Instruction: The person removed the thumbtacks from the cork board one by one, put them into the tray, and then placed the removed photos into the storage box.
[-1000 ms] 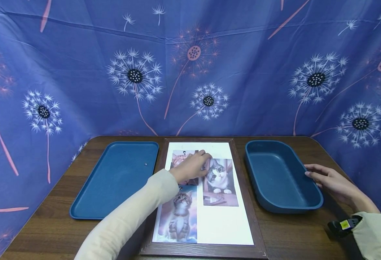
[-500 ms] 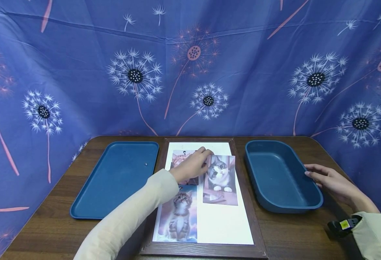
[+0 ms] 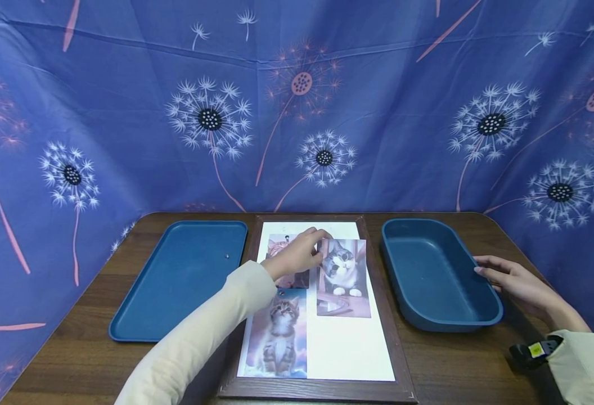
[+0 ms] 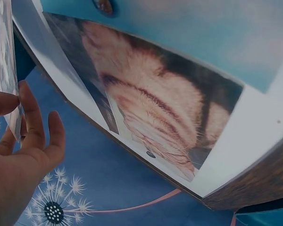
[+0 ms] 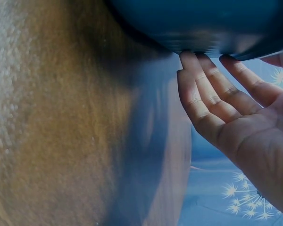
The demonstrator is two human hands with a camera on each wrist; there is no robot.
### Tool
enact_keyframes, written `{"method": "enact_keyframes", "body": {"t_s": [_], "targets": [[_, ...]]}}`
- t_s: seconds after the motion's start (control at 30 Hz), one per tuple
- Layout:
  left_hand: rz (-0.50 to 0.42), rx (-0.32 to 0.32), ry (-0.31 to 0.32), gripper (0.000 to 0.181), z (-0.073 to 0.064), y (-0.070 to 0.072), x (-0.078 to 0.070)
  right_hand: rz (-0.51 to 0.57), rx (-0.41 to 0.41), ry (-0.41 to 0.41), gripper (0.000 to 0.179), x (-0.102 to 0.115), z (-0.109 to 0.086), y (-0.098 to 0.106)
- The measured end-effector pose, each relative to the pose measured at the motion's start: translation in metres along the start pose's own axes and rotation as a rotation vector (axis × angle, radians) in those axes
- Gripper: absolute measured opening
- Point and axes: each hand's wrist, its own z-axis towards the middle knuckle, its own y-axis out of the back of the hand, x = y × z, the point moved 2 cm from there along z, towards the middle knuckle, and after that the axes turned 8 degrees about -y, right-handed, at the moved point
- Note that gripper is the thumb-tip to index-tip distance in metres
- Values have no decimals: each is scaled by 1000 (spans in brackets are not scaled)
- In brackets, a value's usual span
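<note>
My left hand (image 3: 297, 254) pinches the upper left edge of a photo of a grey-and-white cat (image 3: 345, 278), which stands a little off the white board (image 3: 350, 354) in its brown frame. Seen nearly edge-on in the left wrist view, the photo (image 4: 7, 61) sits between thumb and fingers. Partly under the left arm lies an orange cat photo (image 4: 146, 89), with a small round fastener (image 4: 151, 154) at its top. Below it is a kitten photo (image 3: 279, 343). My right hand (image 3: 522, 284) touches the right side of a deep blue bin (image 3: 444, 326), fingers nearly straight against its outer wall.
To the left of the board lies a shallow blue tray (image 3: 175, 281) with a tiny shiny piece (image 3: 227, 256) on it. A brown wooden table (image 3: 459, 365) carries everything. Behind it hangs a blue dandelion-print cloth (image 3: 378, 169).
The grey-and-white cat photo has risen slightly off the board and shifted upward in the left hand's pinch. The right hand and bin have stayed put.
</note>
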Motion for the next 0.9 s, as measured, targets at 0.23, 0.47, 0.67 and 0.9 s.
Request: {"method": "enact_keyframes", "body": {"t_s": [0.23,0.47,0.67,0.9], "targets": [[-59,-21,32,43,1,2,1,17,13,13,58,-2,0,1],[-79,-56,22,43,5,7,0,23,18,10,58,-1,-2,1],[-86,-67,32,44,8,12,-1,36,22,22,52,-2,-2,2],[-109,-71,21,45,14,19,-4,27,20,-1,57,-2,-2,1]]}}
